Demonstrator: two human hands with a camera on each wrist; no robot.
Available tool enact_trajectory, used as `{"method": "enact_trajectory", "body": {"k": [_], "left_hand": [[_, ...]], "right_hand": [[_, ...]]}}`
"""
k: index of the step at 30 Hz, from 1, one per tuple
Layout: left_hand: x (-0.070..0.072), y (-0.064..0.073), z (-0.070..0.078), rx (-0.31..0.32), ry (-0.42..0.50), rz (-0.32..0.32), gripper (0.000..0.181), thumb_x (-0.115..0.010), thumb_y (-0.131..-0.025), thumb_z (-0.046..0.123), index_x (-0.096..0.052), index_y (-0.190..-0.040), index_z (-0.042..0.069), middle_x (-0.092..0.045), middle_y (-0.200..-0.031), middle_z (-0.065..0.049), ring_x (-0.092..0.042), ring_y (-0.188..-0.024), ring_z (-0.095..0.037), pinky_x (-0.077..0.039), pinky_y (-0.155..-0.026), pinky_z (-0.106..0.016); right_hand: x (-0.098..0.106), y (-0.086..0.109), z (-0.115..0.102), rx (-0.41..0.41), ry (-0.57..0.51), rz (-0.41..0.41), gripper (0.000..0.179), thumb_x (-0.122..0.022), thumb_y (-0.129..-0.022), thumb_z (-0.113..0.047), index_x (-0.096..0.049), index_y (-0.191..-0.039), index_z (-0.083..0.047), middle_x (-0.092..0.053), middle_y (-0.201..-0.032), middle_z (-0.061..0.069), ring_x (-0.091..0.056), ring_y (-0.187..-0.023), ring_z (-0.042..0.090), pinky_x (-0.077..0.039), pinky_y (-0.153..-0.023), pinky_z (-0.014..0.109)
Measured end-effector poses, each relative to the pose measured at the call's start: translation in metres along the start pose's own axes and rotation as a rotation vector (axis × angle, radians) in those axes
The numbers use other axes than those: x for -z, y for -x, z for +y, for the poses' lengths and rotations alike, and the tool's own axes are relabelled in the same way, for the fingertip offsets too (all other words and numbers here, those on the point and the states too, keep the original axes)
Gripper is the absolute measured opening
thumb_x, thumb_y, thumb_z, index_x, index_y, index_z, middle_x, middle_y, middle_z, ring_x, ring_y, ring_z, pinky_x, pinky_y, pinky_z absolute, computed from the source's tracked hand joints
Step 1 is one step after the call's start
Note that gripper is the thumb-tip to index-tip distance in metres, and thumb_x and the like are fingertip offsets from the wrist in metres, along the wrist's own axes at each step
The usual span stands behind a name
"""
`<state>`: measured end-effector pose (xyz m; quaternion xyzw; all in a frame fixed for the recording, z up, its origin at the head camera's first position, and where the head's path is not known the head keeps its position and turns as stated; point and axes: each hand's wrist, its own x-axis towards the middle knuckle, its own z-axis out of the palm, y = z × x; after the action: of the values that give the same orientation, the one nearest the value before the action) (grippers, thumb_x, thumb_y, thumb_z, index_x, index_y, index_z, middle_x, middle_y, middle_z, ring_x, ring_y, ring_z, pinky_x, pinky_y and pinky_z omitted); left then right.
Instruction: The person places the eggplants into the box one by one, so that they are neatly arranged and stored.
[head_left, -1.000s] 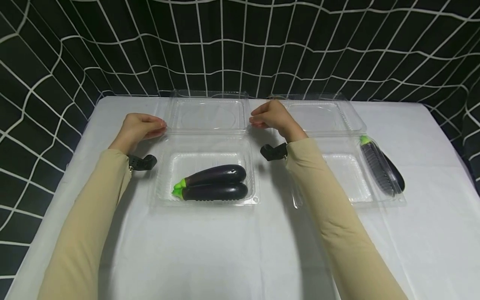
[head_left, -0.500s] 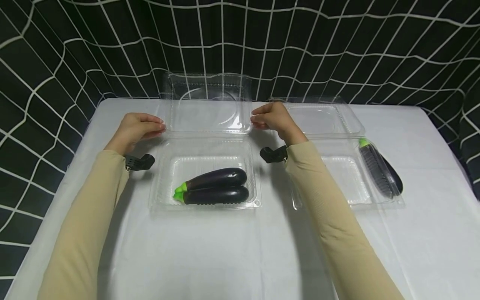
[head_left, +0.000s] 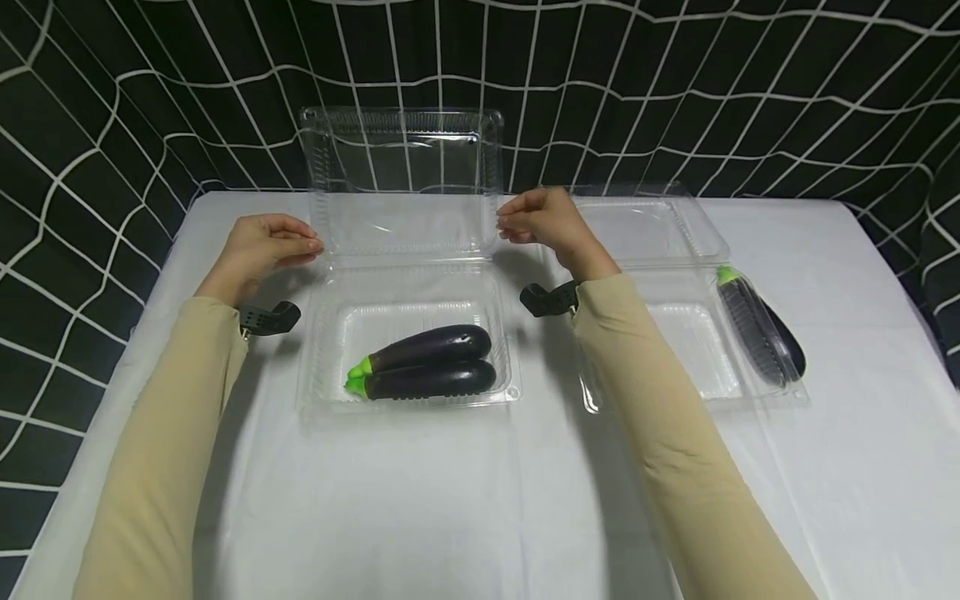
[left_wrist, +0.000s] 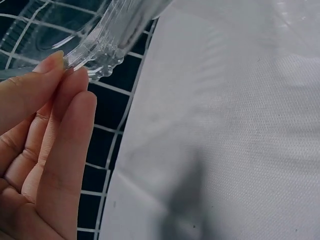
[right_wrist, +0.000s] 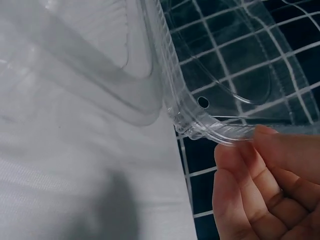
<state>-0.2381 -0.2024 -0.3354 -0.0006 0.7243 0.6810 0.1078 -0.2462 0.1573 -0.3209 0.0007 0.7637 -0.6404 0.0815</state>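
A clear plastic clamshell box (head_left: 322, 350) lies on the table with two dark eggplants (head_left: 429, 380) in its base, green stems to the left. Its hinged lid (head_left: 405, 225) stands raised at the back. My left hand (head_left: 262, 250) pinches the lid's left edge between thumb and fingers; the left wrist view shows the lid rim (left_wrist: 82, 52) at the fingertips. On the other side my right hand (head_left: 551, 225) pinches the right edge, and in the right wrist view the lid rim (right_wrist: 220, 131) sits between thumb and fingers.
To the right is a second clear clamshell box (head_left: 697, 350), its lid (head_left: 637, 229) laid back. An eggplant (head_left: 761, 329) shows at its right side, partly behind clear plastic. A white cloth covers the table (head_left: 420, 500). White netting (head_left: 442, 83) over black stands behind.
The left box's lid has swung upward from lying back to nearly upright, with both hands at its sides. The left hand has shifted slightly left. The eggplants have stayed in place.
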Motion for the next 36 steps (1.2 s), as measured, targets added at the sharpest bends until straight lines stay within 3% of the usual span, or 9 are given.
{"method": "enact_trajectory", "body": {"k": [9, 20, 27, 32, 36], "left_hand": [[-0.001, 0.0, 0.004, -0.035, -0.052, 0.044, 0.014, -0.073, -0.079, -0.004, -0.067, -0.075, 0.008, -0.069, -0.077, -0.002, -0.066, -0.071, -0.008, -0.055, -0.069, -0.021], [-0.003, 0.0, 0.006, -0.078, -0.106, 0.093, 0.018, -0.071, -0.08, -0.006, -0.066, -0.076, 0.011, -0.067, -0.073, 0.007, -0.065, -0.071, -0.004, -0.055, -0.068, -0.019], [-0.004, -0.002, 0.004, -0.099, -0.117, 0.098, 0.02, -0.07, -0.08, -0.007, -0.066, -0.075, 0.012, -0.067, -0.073, 0.008, -0.064, -0.07, -0.004, -0.054, -0.067, -0.017], [-0.004, -0.002, 0.006, -0.113, -0.149, 0.108, 0.008, -0.07, -0.083, -0.001, -0.066, -0.086, 0.004, -0.068, -0.079, 0.003, -0.065, -0.073, -0.005, -0.054, -0.07, -0.017], [-0.004, -0.002, 0.016, -0.127, -0.205, 0.152, 0.015, -0.068, -0.087, 0.009, -0.065, -0.099, 0.002, -0.068, -0.088, 0.001, -0.065, -0.081, -0.006, -0.053, -0.075, -0.017]], "right_hand": [[-0.001, 0.0, -0.011, 0.057, 0.008, 0.066, 0.013, -0.061, -0.087, 0.006, -0.063, -0.097, 0.013, -0.065, -0.075, 0.002, -0.065, -0.065, 0.01, -0.055, -0.064, 0.02], [-0.002, 0.0, -0.026, 0.2, 0.044, 0.178, 0.01, -0.062, -0.087, 0.002, -0.066, -0.095, 0.006, -0.064, -0.08, 0.001, -0.062, -0.074, 0.011, -0.054, -0.074, 0.022], [-0.004, -0.002, -0.028, 0.257, 0.073, 0.219, 0.008, -0.064, -0.086, 0.005, -0.066, -0.094, 0.005, -0.065, -0.088, 0.008, -0.062, -0.076, 0.009, -0.053, -0.079, 0.024], [-0.005, -0.002, -0.026, 0.286, 0.082, 0.222, 0.008, -0.064, -0.086, 0.005, -0.065, -0.093, 0.006, -0.066, -0.092, 0.013, -0.062, -0.077, 0.01, -0.053, -0.08, 0.025], [-0.005, -0.002, -0.026, 0.303, 0.082, 0.22, 0.007, -0.064, -0.086, 0.005, -0.065, -0.092, 0.006, -0.065, -0.091, 0.011, -0.062, -0.078, 0.01, -0.053, -0.08, 0.025]]}}
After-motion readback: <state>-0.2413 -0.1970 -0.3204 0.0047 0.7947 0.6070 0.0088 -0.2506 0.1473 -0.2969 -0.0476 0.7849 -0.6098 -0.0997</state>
